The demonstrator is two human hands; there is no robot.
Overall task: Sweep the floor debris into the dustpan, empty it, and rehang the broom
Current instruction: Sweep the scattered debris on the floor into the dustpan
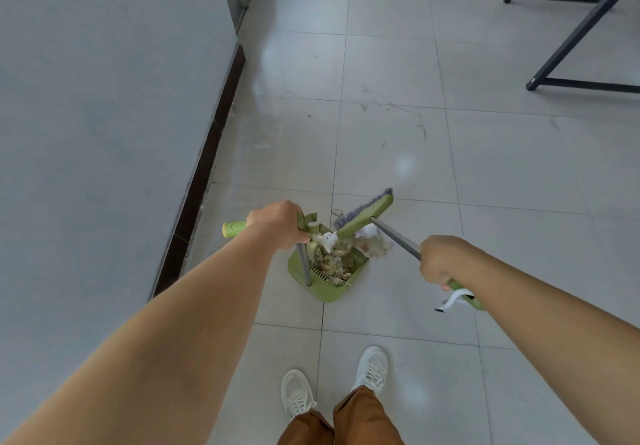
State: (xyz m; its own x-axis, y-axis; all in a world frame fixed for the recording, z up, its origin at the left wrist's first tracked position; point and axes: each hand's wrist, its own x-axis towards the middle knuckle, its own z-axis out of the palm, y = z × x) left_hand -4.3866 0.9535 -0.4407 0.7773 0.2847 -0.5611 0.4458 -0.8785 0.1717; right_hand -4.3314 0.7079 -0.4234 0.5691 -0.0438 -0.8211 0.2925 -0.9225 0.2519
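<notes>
Left hand (pixel 277 225), fingers curled round the green grip of the upright green plastic dustpan (pixel 329 271), which stands on the grey tiled floor (pixel 485 167) holding pale debris (pixel 332 257). Right hand (pixel 440 259), fingers clamped on the green-headed, metal-shafted broom (pixel 367 216), its bristles at the pan's mouth.

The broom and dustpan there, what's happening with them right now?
A person is sweeping debris into a green dustpan that stands on the tiled floor. The left hand grips the dustpan's upright handle; the right hand grips the broom handle. The green broom head sits at the pan's mouth, pushing scraps in. The pan already holds a pile of debris, and some scraps still lie just outside it.
</notes>
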